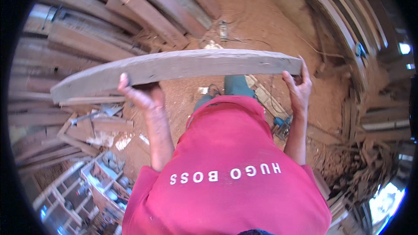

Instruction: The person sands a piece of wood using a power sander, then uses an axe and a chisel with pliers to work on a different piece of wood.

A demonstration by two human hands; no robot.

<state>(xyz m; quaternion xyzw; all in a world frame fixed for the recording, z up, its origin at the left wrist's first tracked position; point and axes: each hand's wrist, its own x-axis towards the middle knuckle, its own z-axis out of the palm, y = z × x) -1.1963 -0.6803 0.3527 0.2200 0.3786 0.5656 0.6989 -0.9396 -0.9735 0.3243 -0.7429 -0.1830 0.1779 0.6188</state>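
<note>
A long, thick wooden plank (196, 64), greyish brown with rough faces, is held up crosswise in front of my body. My left hand (146, 95) grips it from below, left of its middle, with the thumb on the near face and the fingers hidden beneath. At the right end, my right hand (299, 88) is closed around the plank, thumb on the near side and fingers round the end. The plank's left end reaches out past my left hand, over stacked timber.
Stacked timber beams (91, 41) fill the left and far left. A blue power tool (281, 126) lies by my right forearm. A small canister (223, 30) stands on the dirt floor (270, 21). Boards (348, 26) lean at the right; a tool box (106, 180) sits lower left.
</note>
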